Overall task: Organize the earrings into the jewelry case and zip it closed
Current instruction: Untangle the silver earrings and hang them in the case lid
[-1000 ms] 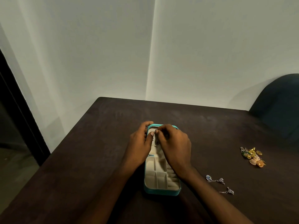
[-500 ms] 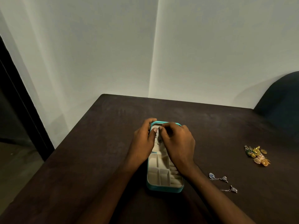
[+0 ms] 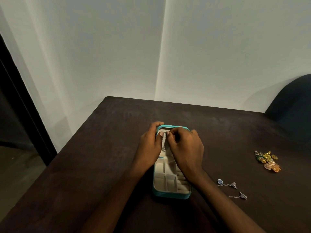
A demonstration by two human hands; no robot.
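A teal jewelry case point(image 3: 171, 195) lies open on the dark table, its cream compartments showing at the near end. Both hands work over its far half. My left hand point(image 3: 149, 145) grips the case's far left rim, thumb inside. My right hand point(image 3: 185, 147) pinches the top of a silver dangling earring point(image 3: 163, 148) that hangs between the two hands over the lid lining. Two silver drop earrings point(image 3: 226, 183) point(image 3: 239, 196) lie on the table to the right of the case. A heap of gold and green earrings point(image 3: 267, 161) sits farther right.
The dark table point(image 3: 101, 157) stands in a corner of white walls. A dark chair back point(image 3: 294, 105) rises at the far right. A dark door frame point(image 3: 16, 91) and floor lie beyond the table's left edge.
Both hands stay over the far half of the case with only small finger shifts. The view has drifted slightly, so the scene sits a little differently in frame.
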